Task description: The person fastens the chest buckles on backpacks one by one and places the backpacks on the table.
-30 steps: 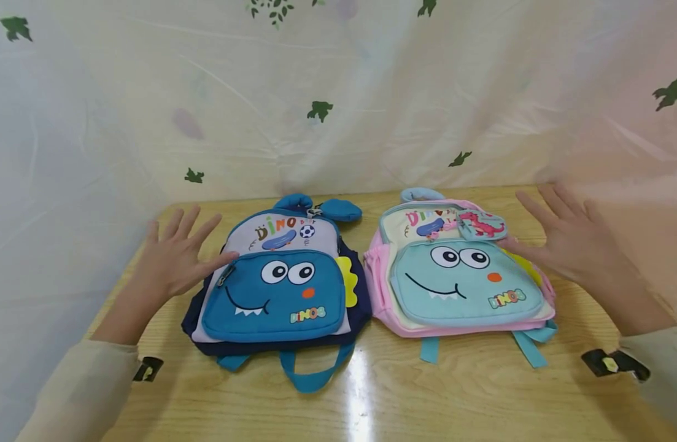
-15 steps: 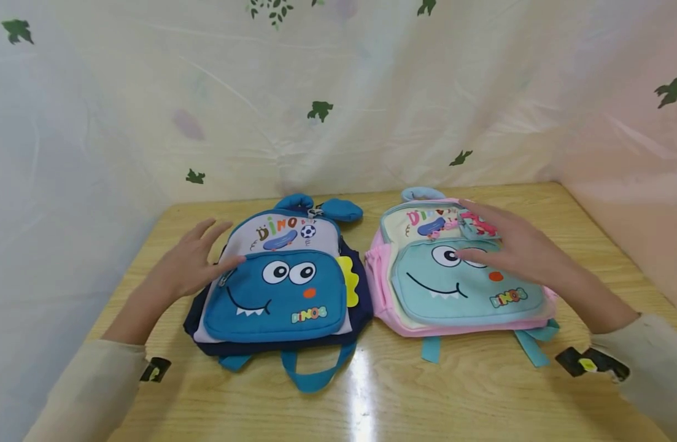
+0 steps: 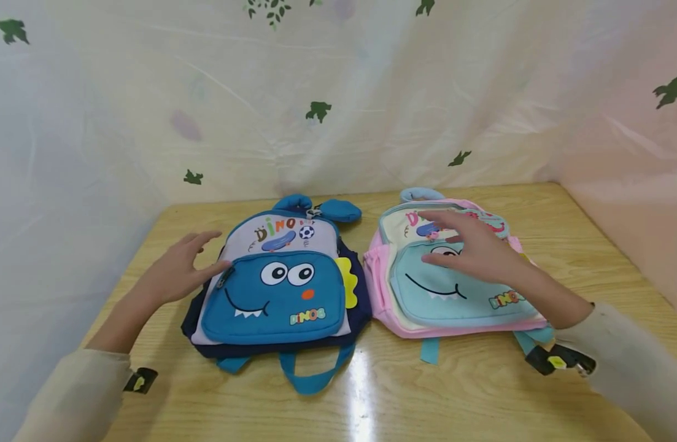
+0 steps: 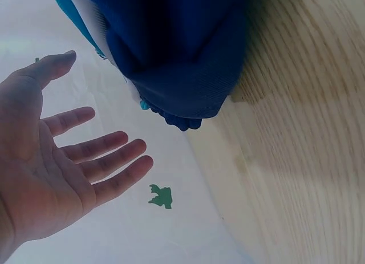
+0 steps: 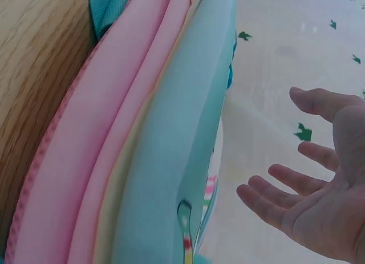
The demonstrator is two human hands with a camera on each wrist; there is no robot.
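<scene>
Two children's dinosaur backpacks lie side by side, front up. On the left is a blue backpack (image 3: 283, 288) with a grey upper panel and a yellow scalloped edge. The pink and mint backpack (image 3: 426, 307) is on the right. My left hand (image 3: 175, 270) hovers at the blue backpack's left side, fingers loosely bent; the left wrist view shows the palm (image 4: 51, 173) holding nothing, apart from the bag's navy side. Above the pink backpack's front floats my right hand (image 3: 482, 248), covering part of its printed face. In the right wrist view its relaxed fingers (image 5: 265, 201) hold nothing.
Both bags rest on a wooden table (image 3: 205, 411). A pale curtain (image 3: 371, 123) with green leaf shapes hangs behind and along both sides. A blue strap loop (image 3: 310, 383) and mint straps (image 3: 429, 351) stick out toward the table's front.
My right hand has swung left from beside the pink backpack to over its front. The left hand's spread fingers have relaxed and bent, with little shift in place. Both backpacks lie still.
</scene>
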